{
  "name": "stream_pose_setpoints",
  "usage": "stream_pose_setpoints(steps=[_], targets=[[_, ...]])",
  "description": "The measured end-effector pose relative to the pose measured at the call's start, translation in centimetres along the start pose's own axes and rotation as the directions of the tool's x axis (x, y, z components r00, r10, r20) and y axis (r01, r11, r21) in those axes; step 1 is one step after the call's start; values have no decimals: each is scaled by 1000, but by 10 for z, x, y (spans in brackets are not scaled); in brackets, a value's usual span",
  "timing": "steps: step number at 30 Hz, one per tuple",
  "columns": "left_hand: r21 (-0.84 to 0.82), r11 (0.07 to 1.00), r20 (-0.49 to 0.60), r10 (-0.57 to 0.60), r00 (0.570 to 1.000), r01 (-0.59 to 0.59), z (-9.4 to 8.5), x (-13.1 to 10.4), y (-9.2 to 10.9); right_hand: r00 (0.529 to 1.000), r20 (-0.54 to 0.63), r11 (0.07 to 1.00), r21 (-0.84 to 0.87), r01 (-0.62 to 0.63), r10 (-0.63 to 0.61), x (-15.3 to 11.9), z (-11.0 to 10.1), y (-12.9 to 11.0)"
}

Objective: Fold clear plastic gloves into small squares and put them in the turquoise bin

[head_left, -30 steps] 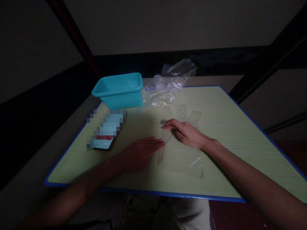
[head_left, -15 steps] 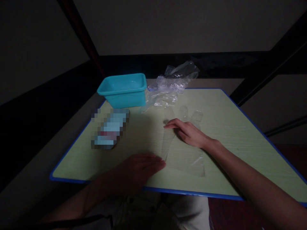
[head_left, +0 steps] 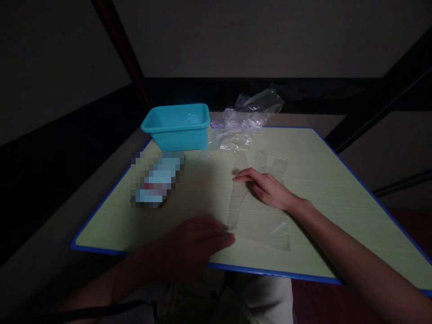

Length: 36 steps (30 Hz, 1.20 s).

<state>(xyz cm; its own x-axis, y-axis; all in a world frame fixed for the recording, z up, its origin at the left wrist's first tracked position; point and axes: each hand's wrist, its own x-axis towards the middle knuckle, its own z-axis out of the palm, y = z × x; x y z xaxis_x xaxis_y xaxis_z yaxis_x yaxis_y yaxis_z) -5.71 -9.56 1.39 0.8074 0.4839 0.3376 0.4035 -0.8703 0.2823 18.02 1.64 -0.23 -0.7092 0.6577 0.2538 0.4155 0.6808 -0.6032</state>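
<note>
A clear disposable plastic glove (head_left: 265, 229) lies flat on the table, its finger ends pointing away from me. My right hand (head_left: 266, 189) rests over the middle of the glove, palm down, with its slightly bent fingers stretched leftward and their tips on the glove's left side. My left hand (head_left: 199, 240) lies low at the front of the table, dim in shadow. Its fingers are outstretched close together, with the tips at the glove's lower left edge. Whether those tips press on the plastic I cannot tell.
The pale green table (head_left: 324, 189) has a blue edge. A turquoise plastic basket (head_left: 182, 139) stands at the back left, beside crumpled clear plastic (head_left: 241, 126) that reaches past the back edge. A pixelated, phone-like flat object (head_left: 158, 180) lies at the left.
My left hand has shifted slightly, its fingertips a little lower and a bit more apart. My right hand stays on the glove. The whole view has moved slightly.
</note>
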Motion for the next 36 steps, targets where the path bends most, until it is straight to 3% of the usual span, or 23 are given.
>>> stream_pose_setpoints(steps=[3,5,8,13,26,36], targets=[[31,978,-100,-202,974,206,6,20,-13,1000,-4,1000,-5,5,-5,0,1,0],[78,931,-70,-353,933,358,13,37,-24,1000,-7,1000,-20,4,-4,-1,2,1],[150,886,-23,-441,897,440,23,56,-38,999,-33,999,13,30,-30,0,3,1],[244,848,-14,-482,876,470,28,64,-43,999,-27,996,89,22,-20,0,3,1],[320,838,50,-481,875,442,27,70,-45,999,32,992,-127,3,2,0,1,1],[362,825,83,-493,866,435,25,66,-31,1000,30,989,-150,-4,8,0,2,1]])
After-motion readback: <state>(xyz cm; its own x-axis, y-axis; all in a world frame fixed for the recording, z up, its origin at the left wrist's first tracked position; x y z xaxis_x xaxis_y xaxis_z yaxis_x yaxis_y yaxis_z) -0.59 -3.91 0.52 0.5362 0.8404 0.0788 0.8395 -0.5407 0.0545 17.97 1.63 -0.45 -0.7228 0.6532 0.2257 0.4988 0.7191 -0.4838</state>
